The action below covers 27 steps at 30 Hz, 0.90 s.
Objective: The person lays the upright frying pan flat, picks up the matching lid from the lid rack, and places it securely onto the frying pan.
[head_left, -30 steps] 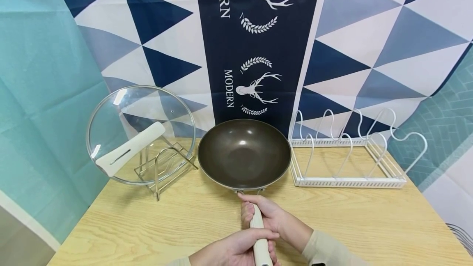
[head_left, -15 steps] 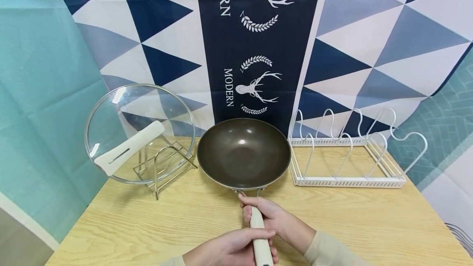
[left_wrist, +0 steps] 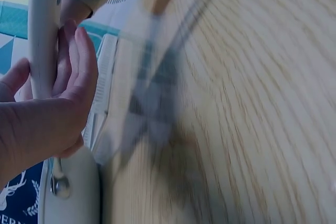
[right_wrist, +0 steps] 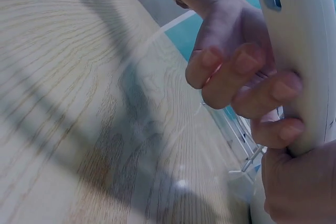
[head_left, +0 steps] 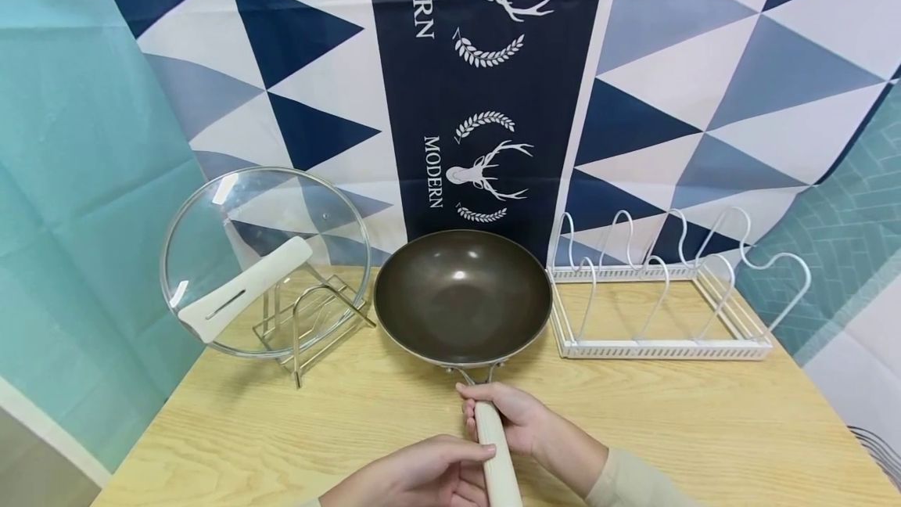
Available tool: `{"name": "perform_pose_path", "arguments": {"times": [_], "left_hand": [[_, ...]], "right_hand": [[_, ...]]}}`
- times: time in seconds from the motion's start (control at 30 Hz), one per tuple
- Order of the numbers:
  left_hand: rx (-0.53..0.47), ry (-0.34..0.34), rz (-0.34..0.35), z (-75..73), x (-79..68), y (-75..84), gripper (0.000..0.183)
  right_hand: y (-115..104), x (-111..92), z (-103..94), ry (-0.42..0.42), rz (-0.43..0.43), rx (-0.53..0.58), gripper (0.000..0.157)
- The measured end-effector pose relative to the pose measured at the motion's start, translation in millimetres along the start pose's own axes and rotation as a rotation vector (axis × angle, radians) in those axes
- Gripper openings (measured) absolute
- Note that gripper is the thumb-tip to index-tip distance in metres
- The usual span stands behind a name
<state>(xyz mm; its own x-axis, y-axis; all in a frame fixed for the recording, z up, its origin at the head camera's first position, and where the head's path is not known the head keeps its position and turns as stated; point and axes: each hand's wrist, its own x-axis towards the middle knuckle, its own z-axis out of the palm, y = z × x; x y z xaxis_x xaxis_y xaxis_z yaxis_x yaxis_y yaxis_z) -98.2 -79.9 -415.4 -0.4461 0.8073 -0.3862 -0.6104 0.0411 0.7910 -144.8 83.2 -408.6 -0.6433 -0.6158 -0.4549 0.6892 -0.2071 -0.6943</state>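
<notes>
A dark-lined wok (head_left: 461,296) stands on the wooden table, its cream handle (head_left: 500,452) pointing toward me. Near the bowl, my right hand (head_left: 517,417) grips the handle, thumb laid along its top. Closer to the handle's end is my left hand (head_left: 432,472), its thumb touching the left edge. In the right wrist view, the left hand's curled fingers (right_wrist: 247,77) sit at the handle's underside, two tips touching it and others apart, a loose hold. The right hand (right_wrist: 302,187) shows at lower right there. The left wrist view has the left hand (left_wrist: 47,124) beside the handle.
Left of the wok, a glass lid (head_left: 260,210) with a cream handle leans in a gold wire stand (head_left: 303,327). A white rack (head_left: 665,348) with wavy dividers stands to the right. Patterned cloth (head_left: 647,45) hangs behind the wooden table (head_left: 296,444).
My left hand has shifted left and loosened; its fingers no longer show past the handle's right side. The right hand keeps its grip, and the wok stays in place.
</notes>
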Motion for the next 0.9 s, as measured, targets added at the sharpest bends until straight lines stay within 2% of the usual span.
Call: {"name": "perform_pose_path", "arguments": {"times": [0.13, 0.27, 0.33, 0.47, 0.7, 0.9], "left_hand": [[0.029, 0.007, 0.019, -6.5, -5.2, 0.1, 0.029], [0.057, 0.052, 0.033, -16.4, -10.0, 1.0, 0.033], [0.062, 0.101, 0.046, -22.5, -11.4, 1.2, 0.031], [0.082, 0.241, 0.088, -33.5, -12.9, 2.4, 0.033], [0.139, 0.449, 0.157, -48.1, -11.3, 10.7, 0.051], [0.134, 0.563, 0.231, -58.1, -11.0, 20.7, 0.065]], "right_hand": [[0, -2, -1.3, 0.012, 0.001, -0.006, 0.020], [-1, -4, -2.5, 0.029, 0.010, -0.010, 0.019], [-1, -5, -3.0, 0.040, 0.007, -0.009, 0.016], [-1, -5, -3.9, 0.050, -0.010, -0.010, 0.014], [-1, -7, -6.8, 0.054, -0.003, -0.026, 0.019], [-1, -11, -9.3, 0.048, 0.003, -0.073, 0.016]]}}
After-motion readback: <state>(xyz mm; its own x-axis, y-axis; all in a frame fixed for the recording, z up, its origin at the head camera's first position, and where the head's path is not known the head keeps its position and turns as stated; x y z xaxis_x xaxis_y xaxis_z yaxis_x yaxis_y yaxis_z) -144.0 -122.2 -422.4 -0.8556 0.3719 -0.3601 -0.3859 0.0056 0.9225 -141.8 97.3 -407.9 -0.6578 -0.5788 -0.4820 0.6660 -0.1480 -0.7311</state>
